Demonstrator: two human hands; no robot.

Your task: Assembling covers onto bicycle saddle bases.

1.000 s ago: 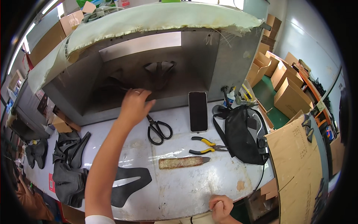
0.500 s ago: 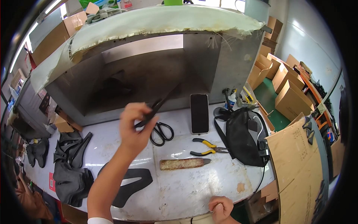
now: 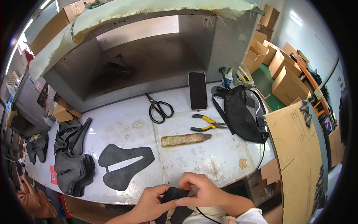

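At the table's front edge, my left hand (image 3: 153, 204) is closed on a black piece of soft sheet material (image 3: 174, 195). Its full shape is hidden by my fingers, and part of it hangs below them. My right hand (image 3: 203, 189) pinches the same piece from the other side, thumb toward the left hand. Just beyond lies a flat dark grey cutout (image 3: 128, 179) with a long slot through its middle. Farther back is a short blade with a wrapped handle (image 3: 183, 140).
Black-handled scissors (image 3: 161, 111), yellow-and-black pliers (image 3: 209, 122), a phone (image 3: 197, 91) and a black pouch (image 3: 244, 115) lie on the table. Stacked dark cutouts (image 3: 74, 175) sit at left. A grey metal box (image 3: 141, 91) stands behind; cardboard (image 3: 294, 160) is at right.
My left hand has come down from above the table to the front edge, carrying a dark piece. My right hand has moved in beside it and now grips the black piece too.
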